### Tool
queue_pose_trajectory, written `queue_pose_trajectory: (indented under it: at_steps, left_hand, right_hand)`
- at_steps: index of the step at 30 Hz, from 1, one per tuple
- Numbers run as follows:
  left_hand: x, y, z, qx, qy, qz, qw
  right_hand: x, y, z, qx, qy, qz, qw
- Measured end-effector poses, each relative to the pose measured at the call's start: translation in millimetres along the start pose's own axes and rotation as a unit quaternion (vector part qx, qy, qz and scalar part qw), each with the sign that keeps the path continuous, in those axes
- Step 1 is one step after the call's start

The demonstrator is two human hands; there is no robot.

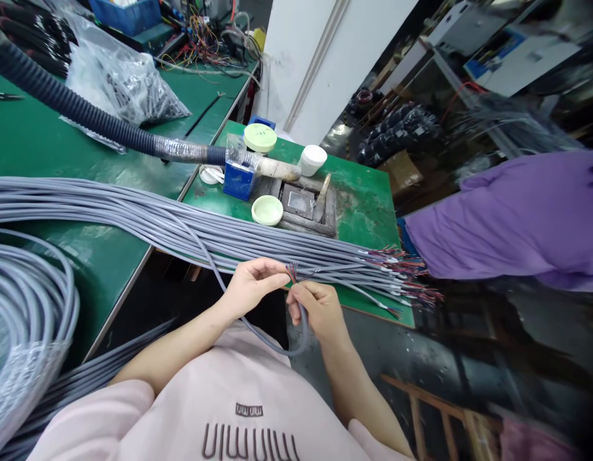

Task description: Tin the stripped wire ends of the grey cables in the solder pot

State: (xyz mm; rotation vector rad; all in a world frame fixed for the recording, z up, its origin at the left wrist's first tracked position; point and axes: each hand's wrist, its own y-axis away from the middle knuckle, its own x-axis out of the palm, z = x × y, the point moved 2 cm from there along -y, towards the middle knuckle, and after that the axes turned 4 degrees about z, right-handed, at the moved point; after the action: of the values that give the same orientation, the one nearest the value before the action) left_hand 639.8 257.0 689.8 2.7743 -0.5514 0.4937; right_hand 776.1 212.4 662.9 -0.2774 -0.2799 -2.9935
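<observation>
A grey multi-core cable (303, 330) loops in front of my body, its stripped end turned upward with thin coloured wires (291, 271) fanned out. My right hand (320, 306) is closed round the cable just below the wires, thumb on top. At the wires' left side, my left hand (255, 285) has its thumb and fingers pinched together on them; the exact contact is partly hidden. Just beyond both hands lies a thick bundle of grey cables (258, 238), its stripped, coloured ends (421, 282) gathered at the right.
A solder pot (300, 202) is set in the green bench, with a scraper (322, 197) on it. A fume hose (133, 136) reaches over from the left. Nearby stand a blue box (239, 179) and a pale green lid (267, 210). Someone in purple (508, 218) is at the right.
</observation>
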Motion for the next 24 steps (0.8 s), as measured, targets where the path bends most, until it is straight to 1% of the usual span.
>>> queue_pose_trajectory:
  at_steps: [5,12,15,20,24]
  left_hand:
    - [-3.0,0.6,1.8,0.016,0.004,-0.011,1.000]
    - [-5.2,1.7,4.6,0.052,-0.053,-0.032,0.997]
    - [-6.9,1.7,6.4,0.064,-0.060,-0.027,0.996]
    - [-8.1,1.2,6.8,0.073,-0.074,-0.030,0.994]
    - [-7.5,0.1,8.2,0.059,-0.079,-0.048,0.994]
  right_hand:
    - [2.3,-0.5,4.0,0.016,-0.004,0.009,1.000]
    - [2.9,-2.1,4.0,0.002,0.020,0.016,1.000]
    - [2.8,-2.6,2.5,0.000,0.029,0.018,0.999]
    - [2.6,-3.4,2.7,-0.008,0.047,0.023,0.999]
    - [1.8,-4.2,6.3,-0.023,0.065,0.003,0.998]
